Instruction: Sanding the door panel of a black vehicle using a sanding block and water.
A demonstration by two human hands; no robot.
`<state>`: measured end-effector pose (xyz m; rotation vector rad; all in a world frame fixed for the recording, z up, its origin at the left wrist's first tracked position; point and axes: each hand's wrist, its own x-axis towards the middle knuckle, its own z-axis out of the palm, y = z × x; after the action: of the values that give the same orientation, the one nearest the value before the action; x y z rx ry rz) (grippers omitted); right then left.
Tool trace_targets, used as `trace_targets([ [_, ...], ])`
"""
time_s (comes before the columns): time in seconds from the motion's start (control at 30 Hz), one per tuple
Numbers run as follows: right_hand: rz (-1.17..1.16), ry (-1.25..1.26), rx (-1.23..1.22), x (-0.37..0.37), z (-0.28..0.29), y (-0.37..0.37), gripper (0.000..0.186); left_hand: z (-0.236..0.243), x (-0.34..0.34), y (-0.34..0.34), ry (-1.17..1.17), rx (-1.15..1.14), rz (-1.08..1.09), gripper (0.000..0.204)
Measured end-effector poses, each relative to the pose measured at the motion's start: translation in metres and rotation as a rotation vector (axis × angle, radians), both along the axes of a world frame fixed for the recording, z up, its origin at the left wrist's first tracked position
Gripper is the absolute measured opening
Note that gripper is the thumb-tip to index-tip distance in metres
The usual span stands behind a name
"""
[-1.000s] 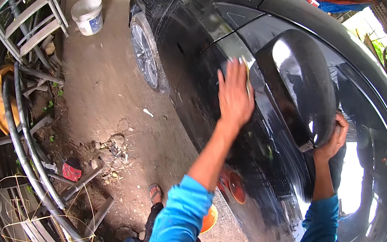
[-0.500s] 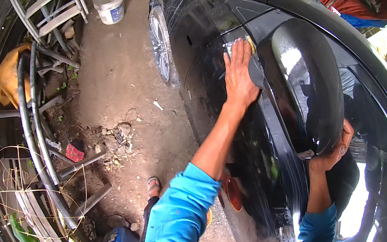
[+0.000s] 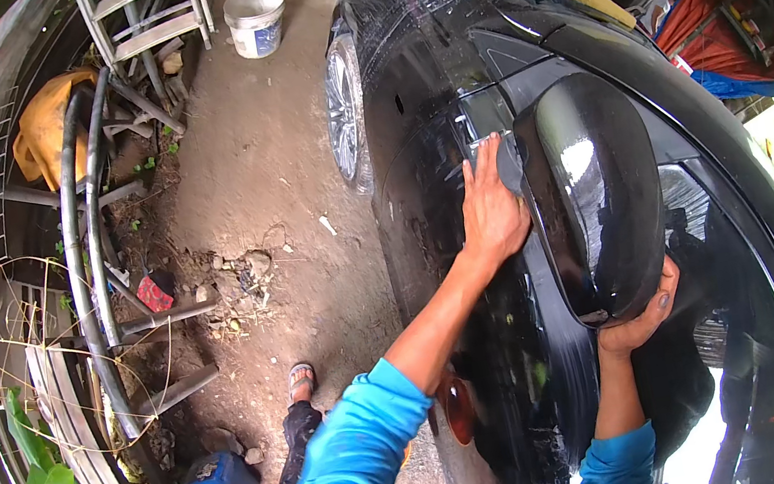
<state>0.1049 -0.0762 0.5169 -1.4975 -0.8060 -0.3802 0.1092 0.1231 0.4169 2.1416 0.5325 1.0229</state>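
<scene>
Hanging against bent pipe rails (image 3: 77,256), far left from where I stand: orange cloth (image 3: 50,128), probably put there to keep it off the dirt. Blue container (image 3: 222,479) sits on the ground lower down, near the rails; looks set aside so it's not underfoot. Sandaled foot (image 3: 300,384) planted between rails and bodywork, I'd guess close in so both arms reach. White bucket (image 3: 249,41) stands farther up the path, near the car's visible wheel (image 3: 347,122) but apart from it. Then the black car (image 3: 423,150), filling most of the right half. Left hand (image 3: 494,215) lies on its side panel, just beside the mirror, fingers stretched forward; flat pose suggests even pressure. Thin grey piece (image 3: 510,165) shows on the mirror side of those fingers; can't tell if the thumb pinches it or the hand only pins it, material unclear too. Side mirror (image 3: 614,206) juts out next. Right hand (image 3: 638,322) is closed round its near end, fingers curled over the outer edge, likely as a brace. Red sheeting (image 3: 721,17) past the car, far right
</scene>
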Motion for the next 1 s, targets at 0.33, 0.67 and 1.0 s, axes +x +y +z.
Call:
trace_targets([
  [0.33,-0.064,-0.012,-0.005,0.004,-0.001,0.001,0.060,0.009,-0.011,-0.011,-0.195,-0.139,-0.069,0.072],
  [0.67,0.042,0.099,0.115,-0.004,0.001,0.007,0.059,-0.027,0.001,0.028,-0.115,-0.180,0.078,0.072],
  [1.0,0.011,0.102,0.012,-0.008,0.000,0.011,0.066,-0.023,-0.026,0.022,-0.062,-0.152,0.033,0.075],
])
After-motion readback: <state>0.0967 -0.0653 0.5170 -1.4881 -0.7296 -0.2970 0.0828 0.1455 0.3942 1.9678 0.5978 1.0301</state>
